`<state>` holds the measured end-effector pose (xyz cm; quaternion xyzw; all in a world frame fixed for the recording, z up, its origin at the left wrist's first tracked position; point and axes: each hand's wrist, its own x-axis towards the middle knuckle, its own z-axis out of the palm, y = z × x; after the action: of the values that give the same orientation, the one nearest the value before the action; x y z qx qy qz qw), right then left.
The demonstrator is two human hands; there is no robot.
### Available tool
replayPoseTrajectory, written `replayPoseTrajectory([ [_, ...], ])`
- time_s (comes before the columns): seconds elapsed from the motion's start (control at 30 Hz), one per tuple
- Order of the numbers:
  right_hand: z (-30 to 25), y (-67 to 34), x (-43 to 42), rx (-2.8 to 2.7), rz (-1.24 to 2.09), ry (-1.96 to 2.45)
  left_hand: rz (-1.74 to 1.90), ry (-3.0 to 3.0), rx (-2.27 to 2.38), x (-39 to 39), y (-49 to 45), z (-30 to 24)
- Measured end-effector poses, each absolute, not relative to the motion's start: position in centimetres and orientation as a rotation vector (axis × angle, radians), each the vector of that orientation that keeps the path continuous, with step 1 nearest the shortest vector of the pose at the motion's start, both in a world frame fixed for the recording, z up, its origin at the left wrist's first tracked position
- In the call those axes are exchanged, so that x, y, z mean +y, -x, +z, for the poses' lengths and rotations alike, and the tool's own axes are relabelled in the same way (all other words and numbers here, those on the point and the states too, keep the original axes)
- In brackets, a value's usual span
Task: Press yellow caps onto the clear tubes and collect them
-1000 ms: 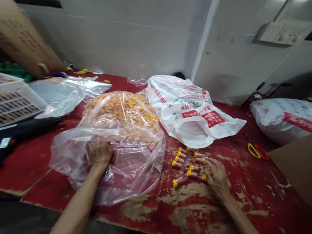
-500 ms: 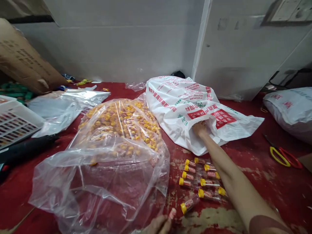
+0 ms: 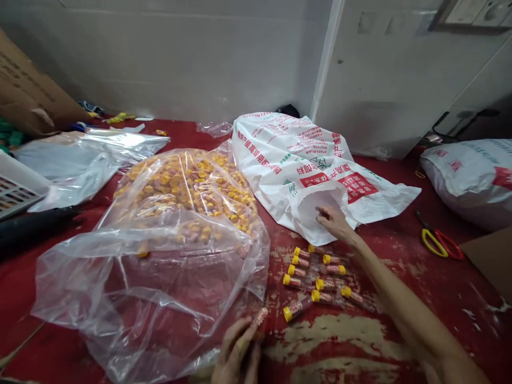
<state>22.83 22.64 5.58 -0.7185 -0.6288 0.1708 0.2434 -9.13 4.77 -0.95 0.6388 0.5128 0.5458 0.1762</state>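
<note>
My left hand [image 3: 236, 352], low in the view, has its fingers closed round a small tube [image 3: 260, 318] with a pink and white pattern. At the mouth of a white woven sack [image 3: 276, 165] with red and green print is my right hand [image 3: 334, 221]. Its fingers are curled together; what they hold, if anything, I cannot make out. Several clear tubes with yellow caps [image 3: 296, 308] lie on the red tabletop [image 3: 276, 341] between my hands. To the left, a big clear plastic bag [image 3: 144, 309] is full of yellow-capped tubes [image 3: 188, 186].
Yellow and red handled scissors [image 3: 434, 244] lie at the right, near another white sack [image 3: 464, 181] and a cardboard piece [image 3: 490, 261]. On the left are a white plastic basket [image 3: 20, 184], a black object [image 3: 36, 226], clear plastic bags [image 3: 80, 160] and a carton [image 3: 36, 85].
My right hand has drawn back from inside the sack to its mouth. My left hand has come further into view with the tube. The camera view has shifted slightly.
</note>
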Motion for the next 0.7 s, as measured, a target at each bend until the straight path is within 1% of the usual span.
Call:
replayPoseTrajectory([
  [0.07, 6.2, -21.6, 17.7, -1.614, 0.609, 1.793, 1.499, -1.779, 1.427, 4.9, 8.8, 0.0],
  [0.13, 6.5, -20.1, 12.9, -1.354, 0.875, 1.490, 1.397, -1.666, 1.387, 4.9, 7.9, 1.2],
  [0.23, 6.0, -17.5, 7.1, -0.944, 1.144, 1.165, 1.269, -1.290, 1.258, 4.4, 5.7, 2.4],
  [0.3, 5.4, -16.0, 4.5, -0.767, 1.173, 1.085, 1.240, -1.034, 1.144, 3.6, 4.1, 2.7],
  [0.37, 4.6, -15.0, 2.6, -0.719, 1.112, 1.069, 1.246, -0.863, 1.070, 2.8, 3.1, 2.9],
  [0.43, 4.2, -14.6, 1.1, -0.818, 1.043, 1.114, 1.274, -0.798, 1.040, 2.0, 2.7, 3.1],
  [0.5, 4.2, -14.6, 0.0, -1.051, 0.999, 1.212, 1.285, -0.832, 1.046, 1.6, 3.0, 3.5],
  [0.6, 5.0, -14.9, -1.1, -1.535, 0.896, 1.333, 1.255, -1.009, 1.066, 1.3, 3.6, 4.3],
  [0.7, 5.7, -14.6, -1.7, -1.790, 0.749, 1.343, 1.192, -1.180, 1.036, 1.1, 3.7, 4.8],
])
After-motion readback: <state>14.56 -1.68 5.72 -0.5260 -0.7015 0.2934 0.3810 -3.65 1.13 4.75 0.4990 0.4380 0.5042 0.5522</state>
